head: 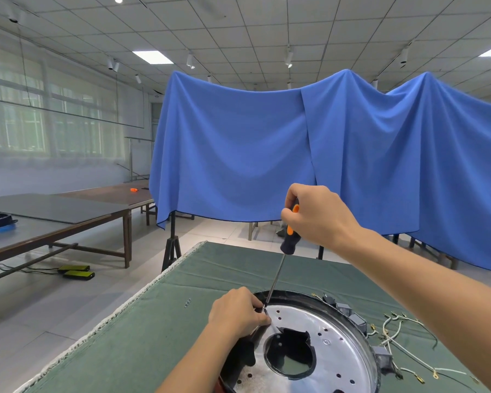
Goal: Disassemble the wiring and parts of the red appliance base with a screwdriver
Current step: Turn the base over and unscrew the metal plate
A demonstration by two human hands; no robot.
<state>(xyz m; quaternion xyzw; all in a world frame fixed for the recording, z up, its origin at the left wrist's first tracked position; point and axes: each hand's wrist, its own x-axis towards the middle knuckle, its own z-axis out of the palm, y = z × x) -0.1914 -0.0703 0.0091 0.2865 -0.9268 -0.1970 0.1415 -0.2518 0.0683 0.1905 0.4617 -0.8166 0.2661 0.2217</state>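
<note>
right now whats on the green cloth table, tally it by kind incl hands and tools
bare hands: 2, left hand and right hand
black-and-orange-handled screwdriver: 1
round appliance base with silver metal plate: 1
loose bundle of white and green wires: 1
total: 5

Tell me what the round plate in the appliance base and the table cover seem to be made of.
Round silver plate: probably bare metal, since it is shiny, reflective and punched with holes. Green table cover: apparently a woven or felt-like cloth, matte and creased, with a frayed pale edge.

The appliance base [309, 350] lies on the table [159, 321]; loose wires [403, 336] lie right of it.
</note>
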